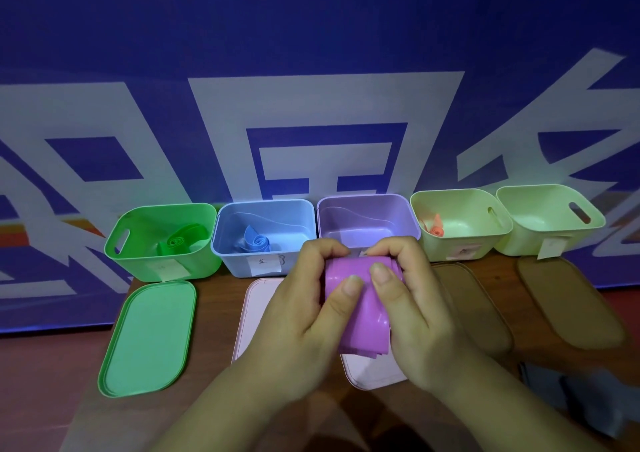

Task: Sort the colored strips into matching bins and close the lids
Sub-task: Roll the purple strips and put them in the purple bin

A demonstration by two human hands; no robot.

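Both hands hold a purple strip (360,299) just in front of the purple bin (367,216). My left hand (304,306) and my right hand (415,313) pinch the strip, thumbs on top, fingers curled over its far end. The purple bin looks empty inside. A rolled green strip (180,240) lies in the green bin (138,261). In the blue bin (242,261) sits a rolled blue strip (258,242). An orange strip (436,228) lies in the first pale yellow-green bin (460,243). All the bins stand with their lids off.
A second pale yellow-green bin (550,223) stands at the far right. A green lid (149,333) lies in front of the green bin, a pink lid (252,316) under my hands, two brown lids (474,313) (568,306) on the right. A blue-and-white wall stands behind.
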